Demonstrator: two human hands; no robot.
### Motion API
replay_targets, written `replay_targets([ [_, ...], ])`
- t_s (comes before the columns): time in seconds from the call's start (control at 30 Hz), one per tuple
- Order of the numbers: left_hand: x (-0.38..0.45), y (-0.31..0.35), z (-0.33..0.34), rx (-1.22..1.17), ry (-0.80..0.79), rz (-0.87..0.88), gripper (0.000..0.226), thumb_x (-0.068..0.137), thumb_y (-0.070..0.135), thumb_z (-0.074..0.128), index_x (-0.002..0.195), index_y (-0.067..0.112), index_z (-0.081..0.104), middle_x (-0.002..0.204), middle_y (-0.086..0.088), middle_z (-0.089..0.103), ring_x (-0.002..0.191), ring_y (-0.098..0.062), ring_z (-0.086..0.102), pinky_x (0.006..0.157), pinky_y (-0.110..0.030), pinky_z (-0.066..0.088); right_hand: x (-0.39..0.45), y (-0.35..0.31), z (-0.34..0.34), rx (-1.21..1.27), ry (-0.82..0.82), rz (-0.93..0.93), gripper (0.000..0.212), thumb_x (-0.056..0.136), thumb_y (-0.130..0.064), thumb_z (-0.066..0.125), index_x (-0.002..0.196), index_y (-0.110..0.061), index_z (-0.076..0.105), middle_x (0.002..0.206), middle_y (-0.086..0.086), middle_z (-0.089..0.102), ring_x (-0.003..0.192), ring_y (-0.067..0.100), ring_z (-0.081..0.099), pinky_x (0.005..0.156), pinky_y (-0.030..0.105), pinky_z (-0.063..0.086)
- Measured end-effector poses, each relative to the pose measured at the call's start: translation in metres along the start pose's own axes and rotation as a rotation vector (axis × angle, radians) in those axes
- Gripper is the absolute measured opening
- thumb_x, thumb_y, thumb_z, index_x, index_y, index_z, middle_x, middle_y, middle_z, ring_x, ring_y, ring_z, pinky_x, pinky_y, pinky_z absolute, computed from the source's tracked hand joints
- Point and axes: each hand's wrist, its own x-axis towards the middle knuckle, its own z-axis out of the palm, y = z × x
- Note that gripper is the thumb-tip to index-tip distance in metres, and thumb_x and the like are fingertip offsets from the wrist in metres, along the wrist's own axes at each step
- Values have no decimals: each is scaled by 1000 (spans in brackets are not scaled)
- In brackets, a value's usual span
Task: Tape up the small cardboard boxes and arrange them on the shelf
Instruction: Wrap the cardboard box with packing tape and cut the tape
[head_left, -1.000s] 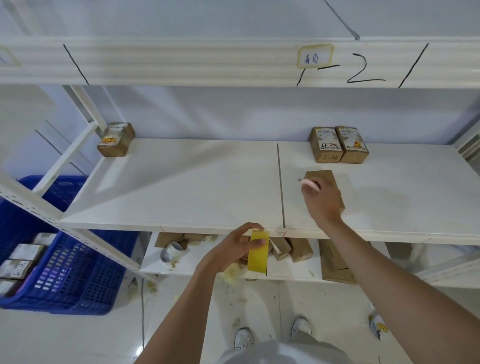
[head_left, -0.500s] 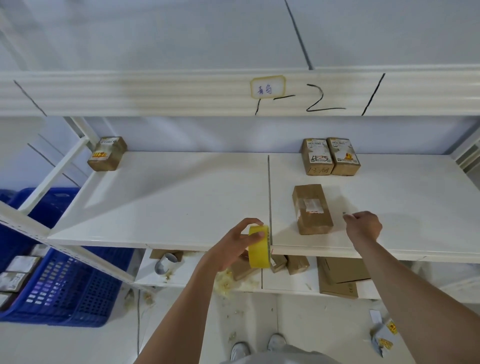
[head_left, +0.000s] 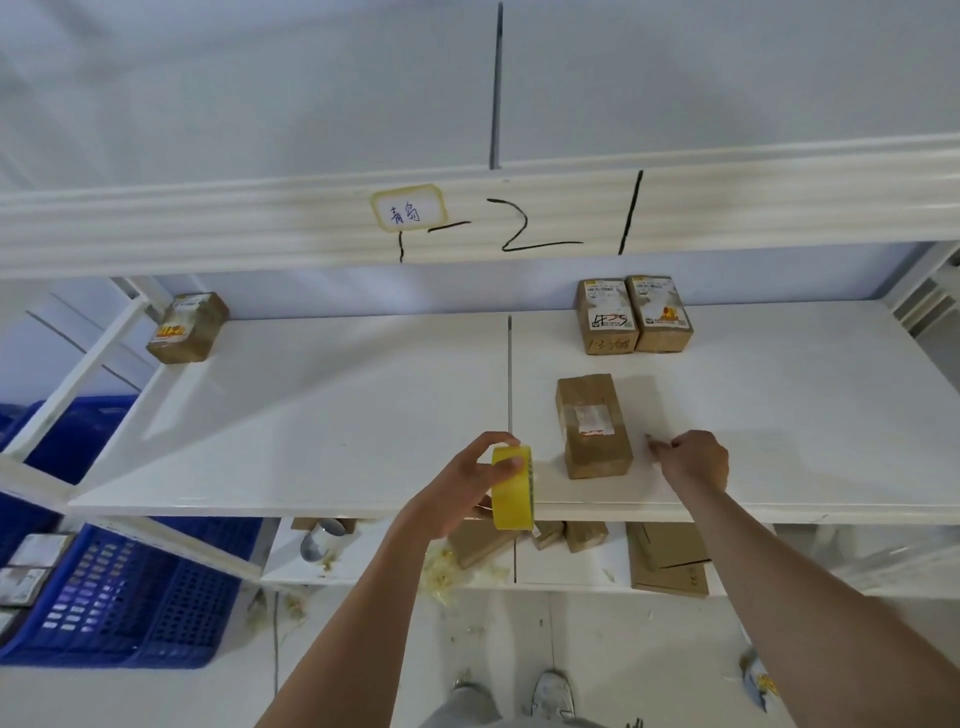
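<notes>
On the white shelf (head_left: 311, 415), just right of the board seam, I have the small cardboard box (head_left: 592, 426) lying flat at about 1 o'clock from my left hand (head_left: 457, 493), well short of the two labelled boxes (head_left: 634, 314) against the back wall. It looks light and stiff but easily dented, with glossy tape likely slick on top, so I would grip its long sides. My left hand grasps the yellow tape roll (head_left: 513, 487), thumb across its face. My right hand (head_left: 693, 460), at 3 o'clock beside the box, is curled, pinching something thin I cannot make out. Open board stretches toward 9 o'clock up to another box (head_left: 188, 327); the front edge lies close under my wrists.
</notes>
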Motion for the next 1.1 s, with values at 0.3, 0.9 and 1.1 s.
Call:
replay_targets([
  [0.3,5,3,-14,39,22,39,21,95,43,66,115,42,61,102,-4,74,94,-36,74,83,-45,62,-57,-105,-1,204,157,-351,20,98,-21,63,112,-8,69,109,7,71,103,24,66,77,26,46],
  [0.9,-42,-6,-121,184,87,111,20,91,49,70,107,52,59,115,-7,68,100,-26,71,84,-43,62,-178,-220,84,-260,-557,-573,22,89,-18,77,104,-2,76,101,12,76,84,22,72,71,26,59],
  [1.1,-56,-21,-140,212,131,89,17,91,51,68,106,53,58,109,-4,70,90,-21,71,72,-32,63,-195,-228,103,-169,-566,-498,11,86,-2,75,96,1,79,98,16,75,89,26,74,81,34,63],
])
